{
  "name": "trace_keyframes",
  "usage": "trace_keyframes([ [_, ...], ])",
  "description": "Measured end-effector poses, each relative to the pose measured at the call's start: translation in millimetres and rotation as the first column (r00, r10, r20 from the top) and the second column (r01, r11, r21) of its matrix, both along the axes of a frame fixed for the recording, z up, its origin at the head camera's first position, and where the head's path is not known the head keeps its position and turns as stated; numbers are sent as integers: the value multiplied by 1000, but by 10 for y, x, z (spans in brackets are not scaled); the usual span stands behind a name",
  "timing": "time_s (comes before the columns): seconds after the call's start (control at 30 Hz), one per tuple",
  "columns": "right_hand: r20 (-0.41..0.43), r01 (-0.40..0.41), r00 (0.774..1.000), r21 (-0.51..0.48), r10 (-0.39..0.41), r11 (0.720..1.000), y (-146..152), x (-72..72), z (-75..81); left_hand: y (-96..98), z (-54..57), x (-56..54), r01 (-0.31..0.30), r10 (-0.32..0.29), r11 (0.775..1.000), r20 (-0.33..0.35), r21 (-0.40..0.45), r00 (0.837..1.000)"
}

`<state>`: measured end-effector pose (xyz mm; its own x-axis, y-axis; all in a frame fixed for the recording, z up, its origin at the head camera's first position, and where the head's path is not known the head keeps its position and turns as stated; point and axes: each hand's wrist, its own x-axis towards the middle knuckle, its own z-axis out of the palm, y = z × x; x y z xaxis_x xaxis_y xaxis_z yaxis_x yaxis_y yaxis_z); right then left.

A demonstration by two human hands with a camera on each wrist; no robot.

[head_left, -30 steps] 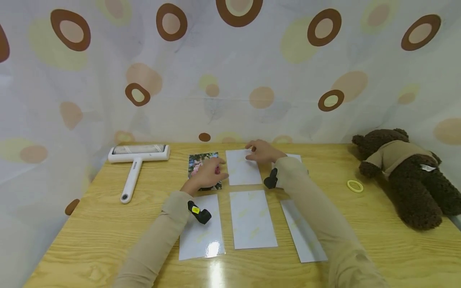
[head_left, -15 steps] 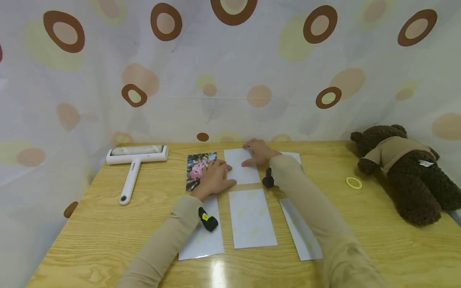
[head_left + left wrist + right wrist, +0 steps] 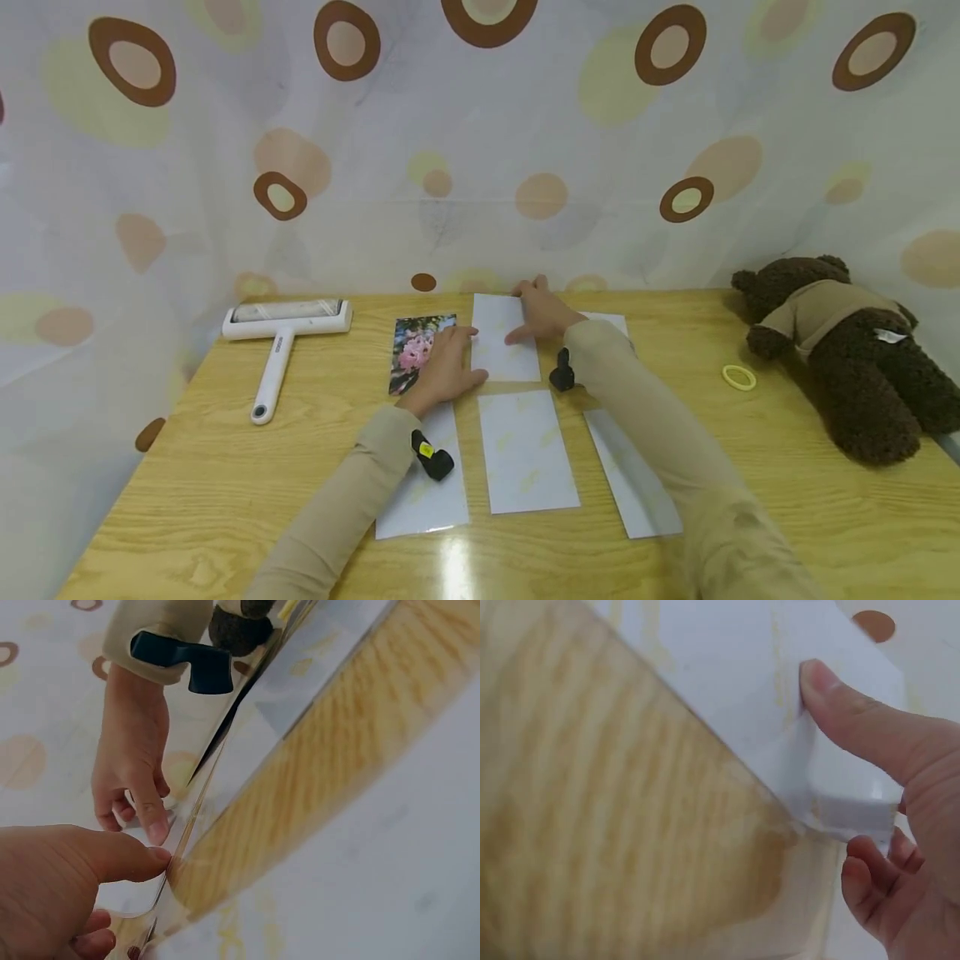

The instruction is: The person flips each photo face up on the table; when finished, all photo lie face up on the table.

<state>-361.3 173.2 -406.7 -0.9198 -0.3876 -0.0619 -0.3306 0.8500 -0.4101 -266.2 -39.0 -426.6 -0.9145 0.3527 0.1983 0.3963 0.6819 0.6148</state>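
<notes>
Between my hands is a white-backed photo print (image 3: 501, 321) with faint yellow marks, its far edge tipped up off the wooden table. My right hand (image 3: 545, 312) pinches its right side; in the right wrist view the thumb lies on the white face, fingers curl under the edge, and the sheet bends there. My left hand (image 3: 444, 371) holds its left edge, thumb near the lower left corner; the left wrist view shows the thumb (image 3: 135, 859) at the edge and fingers curled below. Partly behind the left hand, a photo print of pink flowers (image 3: 412, 353) lies face up.
White-backed prints lie in the near row: left (image 3: 427, 500), middle (image 3: 528, 454) and right (image 3: 630, 475). Another print (image 3: 611, 320) is partly hidden by the right sleeve. A lint roller (image 3: 281, 350) lies left; a yellow ring (image 3: 739, 377) and a brown teddy bear (image 3: 840, 358) lie right.
My left hand has moved right from the flower print to the white-backed print's left edge. My right hand has taken its right side, and the print's far edge has risen.
</notes>
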Motion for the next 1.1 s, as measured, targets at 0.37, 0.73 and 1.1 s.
trace_keyframes([
  [0.37,-65,7,998,-239,-23,971,36,86,132,13,73,-24,-38,-57,927,239,373,969],
  [0.73,-318,-227,922,22,222,974,-207,317,251,56,87,34,-65,-190,833,395,549,899],
  [1.1,-414,-287,862,76,292,955,-315,489,340,125,203,59,12,-235,820,317,572,919],
])
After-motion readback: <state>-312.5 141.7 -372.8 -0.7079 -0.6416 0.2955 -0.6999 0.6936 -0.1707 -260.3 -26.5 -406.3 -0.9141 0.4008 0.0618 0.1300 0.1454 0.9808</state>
